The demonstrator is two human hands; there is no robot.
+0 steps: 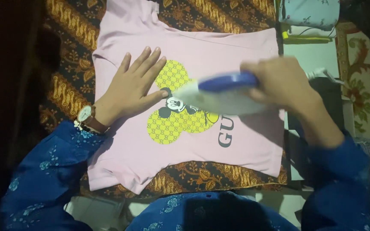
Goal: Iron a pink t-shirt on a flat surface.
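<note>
A small pink T-shirt (202, 47) lies flat on a brown and gold patterned cloth (69, 90). It carries a yellow patterned print with a cartoon mouse face and grey letters. My left hand (133, 85) presses flat on the shirt's left side, fingers spread, with a wristwatch on the wrist. My right hand (281, 81) grips the blue handle of a white clothes iron (219, 96). The iron rests on the shirt's print, its tip pointing toward my left hand, and looks blurred.
The iron's white cord (322, 73) runs off to the right. Folded pale fabric (309, 15) sits at the top right, with a yellow-green item under it. A red patterned rug (362, 90) lies at the right edge. My blue floral sleeves fill the bottom.
</note>
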